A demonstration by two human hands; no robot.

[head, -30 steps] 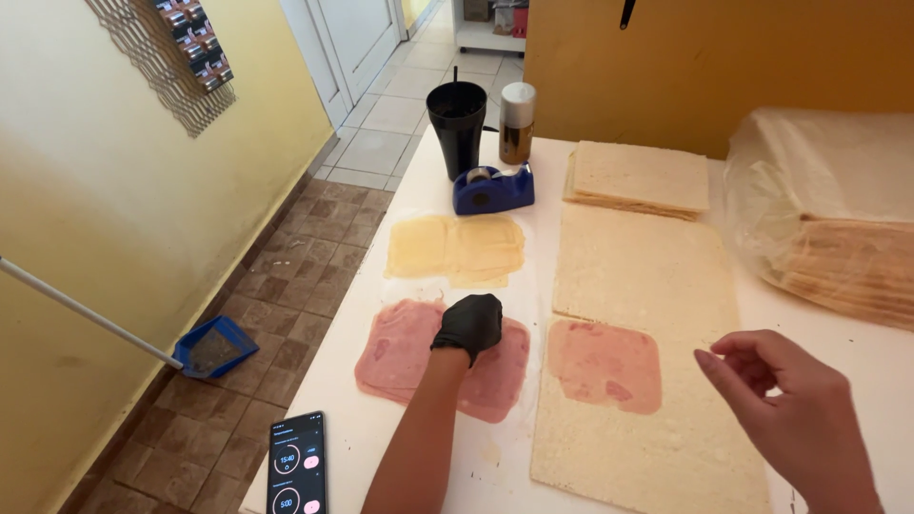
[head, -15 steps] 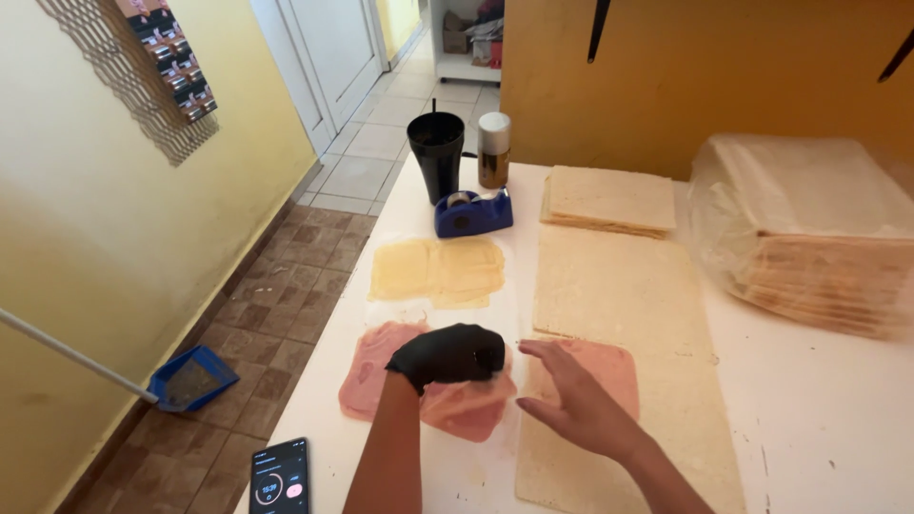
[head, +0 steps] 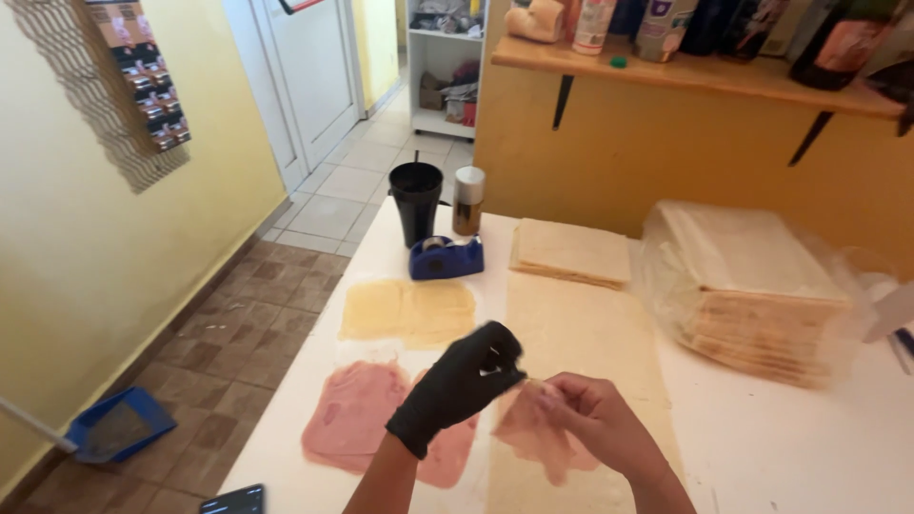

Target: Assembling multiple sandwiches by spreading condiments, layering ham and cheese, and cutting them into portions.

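My left hand (head: 459, 384), in a black glove, and my bare right hand (head: 595, 419) meet above the white table (head: 781, 447), both pinching one thin pink ham slice (head: 535, 440) that hangs lifted over a long strip of flat bread (head: 581, 333). Below and to the left, more pink ham slices (head: 354, 424) lie spread on the table. Beyond them lie pale yellow cheese slices (head: 407, 310).
A blue tape dispenser (head: 446, 256), a black cup (head: 416, 200) and a small spray can (head: 467, 200) stand at the table's far edge. A bread stack (head: 571, 251) and a bagged bread stack (head: 752, 286) sit right. A phone (head: 233, 500) lies near left; a blue dustpan (head: 119, 428) rests on the floor.
Both hands rose from the table and came together, lifting a ham slice off the bread strip. The view tilted up, showing the shelf and doorway.
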